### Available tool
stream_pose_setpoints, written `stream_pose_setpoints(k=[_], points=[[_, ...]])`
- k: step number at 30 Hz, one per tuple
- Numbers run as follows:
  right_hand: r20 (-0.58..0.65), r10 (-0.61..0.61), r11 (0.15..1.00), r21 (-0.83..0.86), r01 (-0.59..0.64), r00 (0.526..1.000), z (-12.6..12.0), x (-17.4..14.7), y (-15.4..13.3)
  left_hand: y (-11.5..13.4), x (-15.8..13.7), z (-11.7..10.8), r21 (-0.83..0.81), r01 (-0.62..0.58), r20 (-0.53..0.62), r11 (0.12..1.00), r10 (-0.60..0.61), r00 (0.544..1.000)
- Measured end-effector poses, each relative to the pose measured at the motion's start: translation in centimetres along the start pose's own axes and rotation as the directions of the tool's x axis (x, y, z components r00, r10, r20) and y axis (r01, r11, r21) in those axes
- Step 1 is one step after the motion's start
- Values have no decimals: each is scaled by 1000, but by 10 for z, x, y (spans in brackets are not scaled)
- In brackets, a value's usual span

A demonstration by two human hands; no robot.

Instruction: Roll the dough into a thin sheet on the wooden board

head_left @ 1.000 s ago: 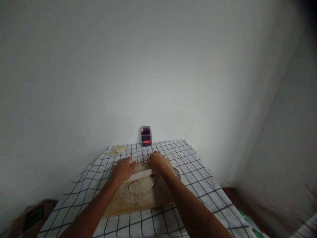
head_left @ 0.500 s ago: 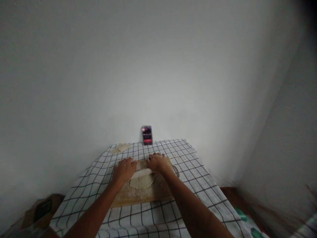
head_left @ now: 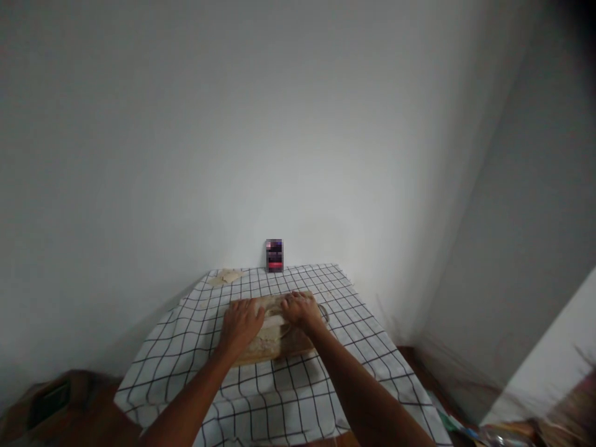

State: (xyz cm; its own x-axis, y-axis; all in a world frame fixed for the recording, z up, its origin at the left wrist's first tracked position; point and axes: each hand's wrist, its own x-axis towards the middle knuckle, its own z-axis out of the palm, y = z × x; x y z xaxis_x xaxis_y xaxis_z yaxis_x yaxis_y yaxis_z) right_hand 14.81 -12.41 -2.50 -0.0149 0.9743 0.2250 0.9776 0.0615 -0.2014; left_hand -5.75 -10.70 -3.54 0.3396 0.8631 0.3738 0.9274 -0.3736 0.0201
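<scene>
Head view: rolling pin (head_left: pixel 274 321) crosswise

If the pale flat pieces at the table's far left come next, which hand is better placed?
Probably the left hand: it is over the left of the board, nearer the pale flat pieces; the right hand is over its right, farther away.

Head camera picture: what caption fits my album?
Left hand and right hand on a pale cylindrical rolling pin over a rectangular wooden board.
</scene>
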Motion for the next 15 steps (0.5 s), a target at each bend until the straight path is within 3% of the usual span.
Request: stream_pose_setpoints(k=[4, 6, 9, 15], points=[[53, 9, 999, -34, -7, 999, -2, 1, -2, -13, 0, 18, -84, -221, -171, 972, 204, 964], [78, 1, 999, -37, 2, 997, -1, 8, -1, -19, 4, 25, -97, -261, -236, 960, 233, 944], [100, -4, 1000, -26, 7, 995, 6, 25, 3, -21, 15, 28, -80, -215, -214, 973, 194, 957], [80, 128, 982, 130, -138, 988, 26, 70, 16, -17, 56, 15, -54, 5, 0, 999, -5, 1000]])
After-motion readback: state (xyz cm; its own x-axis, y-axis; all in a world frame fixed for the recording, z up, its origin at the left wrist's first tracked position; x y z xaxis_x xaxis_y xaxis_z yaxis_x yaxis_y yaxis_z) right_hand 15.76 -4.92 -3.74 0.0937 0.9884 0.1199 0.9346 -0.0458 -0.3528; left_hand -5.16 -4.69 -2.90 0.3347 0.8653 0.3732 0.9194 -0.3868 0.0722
